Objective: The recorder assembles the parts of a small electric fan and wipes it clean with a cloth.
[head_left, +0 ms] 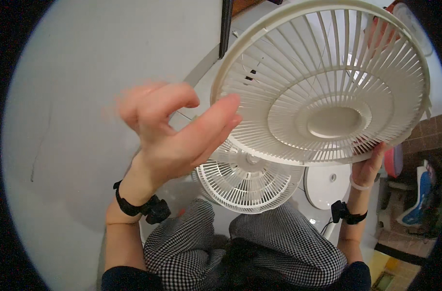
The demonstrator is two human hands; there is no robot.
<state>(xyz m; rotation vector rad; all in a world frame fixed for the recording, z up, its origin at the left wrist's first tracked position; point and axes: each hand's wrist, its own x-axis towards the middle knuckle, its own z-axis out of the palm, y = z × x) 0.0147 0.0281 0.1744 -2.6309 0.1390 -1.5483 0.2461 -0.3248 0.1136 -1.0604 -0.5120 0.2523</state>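
A large off-white fan grille (333,122) with a round centre cap is held up, tilted, in front of me. My right hand (367,167) grips its lower right rim, thumb over the edge and the other fingers mostly hidden. Close to the grille's left rim, my left hand (170,128) is raised with thumb and index finger apart and the other fingers curled; it is a little smeared by motion and holds nothing. Below the grille, by my knees, lies another round white fan part (247,186) with slats and a hub, its far portion covered by the raised grille.
On the floor to the right lies a round white disc (327,189) like a fan base. A pale wall (99,97) rises on my left. Further right are a pink container (393,161) and a blue-and-white object (416,199). A dark upright post (225,29) stands at the back.
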